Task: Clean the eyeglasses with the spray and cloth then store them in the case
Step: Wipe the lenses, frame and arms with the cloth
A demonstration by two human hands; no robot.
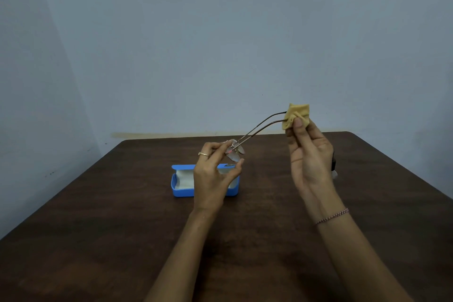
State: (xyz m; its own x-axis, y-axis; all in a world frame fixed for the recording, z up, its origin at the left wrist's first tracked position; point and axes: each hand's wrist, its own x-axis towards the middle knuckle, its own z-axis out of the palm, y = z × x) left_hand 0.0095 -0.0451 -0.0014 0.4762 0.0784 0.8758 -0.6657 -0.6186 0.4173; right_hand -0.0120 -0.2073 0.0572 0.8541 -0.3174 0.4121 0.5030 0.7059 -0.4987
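My left hand pinches the eyeglasses at the lens end, above the table. Their two thin temple arms run up and to the right. The tips of those arms are wrapped in a yellow cloth, which my right hand pinches between thumb and fingers. An open blue case with a pale lining lies on the table behind my left hand, partly hidden by it. A small dark and white object, perhaps the spray, peeks out behind my right hand.
A dark brown wooden table fills the lower view, set against a plain blue-grey wall. The table's left and right edges slope away toward the back corners.
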